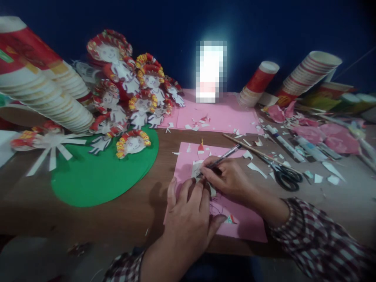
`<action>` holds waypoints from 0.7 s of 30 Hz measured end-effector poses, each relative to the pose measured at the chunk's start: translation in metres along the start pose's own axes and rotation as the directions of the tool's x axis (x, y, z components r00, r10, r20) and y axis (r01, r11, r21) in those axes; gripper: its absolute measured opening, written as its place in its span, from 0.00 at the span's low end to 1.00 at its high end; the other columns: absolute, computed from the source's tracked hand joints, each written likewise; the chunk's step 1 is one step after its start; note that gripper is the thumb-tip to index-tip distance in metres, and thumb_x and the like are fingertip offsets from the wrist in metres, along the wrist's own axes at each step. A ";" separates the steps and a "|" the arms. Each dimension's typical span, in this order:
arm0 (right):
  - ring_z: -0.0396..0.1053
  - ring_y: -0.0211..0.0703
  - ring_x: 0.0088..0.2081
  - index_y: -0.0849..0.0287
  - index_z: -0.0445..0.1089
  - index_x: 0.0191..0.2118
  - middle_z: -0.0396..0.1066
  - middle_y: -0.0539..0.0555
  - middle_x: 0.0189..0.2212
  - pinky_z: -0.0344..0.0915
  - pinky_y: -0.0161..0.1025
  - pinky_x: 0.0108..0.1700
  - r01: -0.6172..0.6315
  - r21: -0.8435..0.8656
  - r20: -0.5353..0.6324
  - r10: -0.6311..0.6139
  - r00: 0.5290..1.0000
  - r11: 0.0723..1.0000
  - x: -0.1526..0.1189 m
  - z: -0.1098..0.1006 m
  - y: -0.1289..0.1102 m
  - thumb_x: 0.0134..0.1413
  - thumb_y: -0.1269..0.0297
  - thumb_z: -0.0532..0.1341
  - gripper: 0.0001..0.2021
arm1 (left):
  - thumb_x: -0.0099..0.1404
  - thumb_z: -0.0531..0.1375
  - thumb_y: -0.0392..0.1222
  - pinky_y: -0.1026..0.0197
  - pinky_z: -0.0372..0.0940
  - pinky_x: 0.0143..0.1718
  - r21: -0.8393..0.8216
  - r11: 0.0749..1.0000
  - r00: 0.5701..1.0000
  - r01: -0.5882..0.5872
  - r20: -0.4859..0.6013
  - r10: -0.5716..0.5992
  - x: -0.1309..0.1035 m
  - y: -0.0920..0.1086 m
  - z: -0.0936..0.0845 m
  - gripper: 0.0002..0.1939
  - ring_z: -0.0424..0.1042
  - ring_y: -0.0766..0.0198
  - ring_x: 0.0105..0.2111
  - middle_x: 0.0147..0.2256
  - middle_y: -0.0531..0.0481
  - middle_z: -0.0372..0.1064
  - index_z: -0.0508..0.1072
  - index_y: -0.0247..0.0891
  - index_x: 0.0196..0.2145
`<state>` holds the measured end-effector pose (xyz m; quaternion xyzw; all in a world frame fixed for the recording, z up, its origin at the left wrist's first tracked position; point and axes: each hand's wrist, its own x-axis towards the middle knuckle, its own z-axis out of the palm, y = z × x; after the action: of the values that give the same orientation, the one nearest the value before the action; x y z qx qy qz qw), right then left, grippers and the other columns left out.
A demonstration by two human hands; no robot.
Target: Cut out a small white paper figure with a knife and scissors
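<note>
My right hand point(227, 176) grips a dark pen point(225, 156) whose tip is at a small white paper piece point(197, 167). My left hand point(190, 211) lies with fingers spread over the lower part of that piece, pressing on a pink sheet point(249, 225). Dark drawn lines show on the pink sheet between the hands, partly covered by my left hand. A small red and yellow scrap point(201, 148) lies above the white piece, and a printed scrap point(231, 219) is beside my left thumb.
Paper dolls point(139, 111) stand around a green round sheet point(102, 176) at left, near stacked paper cups point(49, 94). Scissors point(286, 178), a wooden stick point(261, 153), markers point(284, 144) and white cuttings lie at right. More cups point(314, 74) and a bright blurred screen point(211, 70) stand behind.
</note>
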<state>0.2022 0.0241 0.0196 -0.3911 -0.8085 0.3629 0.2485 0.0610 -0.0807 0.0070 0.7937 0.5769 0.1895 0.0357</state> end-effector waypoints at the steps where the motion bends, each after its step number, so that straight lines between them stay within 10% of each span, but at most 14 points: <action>1: 0.71 0.37 0.30 0.60 0.71 0.31 0.74 0.51 0.30 0.64 0.34 0.34 0.001 0.004 0.003 -0.001 1.000 1.000 0.000 0.000 0.000 0.62 0.67 0.55 0.10 | 0.66 0.53 0.57 0.38 0.36 0.63 -0.001 1.000 1.000 -0.001 0.003 0.001 0.000 0.000 0.000 0.28 0.63 0.48 0.54 0.51 0.41 0.70 0.69 0.33 0.54; 21: 0.68 0.35 0.28 0.60 0.70 0.32 0.71 0.49 0.26 0.63 0.33 0.32 -0.001 0.058 0.024 -0.001 1.000 0.998 -0.001 0.001 0.001 0.61 0.66 0.56 0.08 | 0.65 0.55 0.57 0.44 0.46 0.56 0.017 1.000 0.998 0.007 -0.069 -0.006 -0.003 0.000 0.003 0.26 0.64 0.50 0.47 0.48 0.45 0.73 0.72 0.35 0.52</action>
<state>0.2020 0.0232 0.0182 -0.3793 -0.8005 0.3910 0.2499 0.0614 -0.0836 0.0036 0.7850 0.5821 0.2115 0.0095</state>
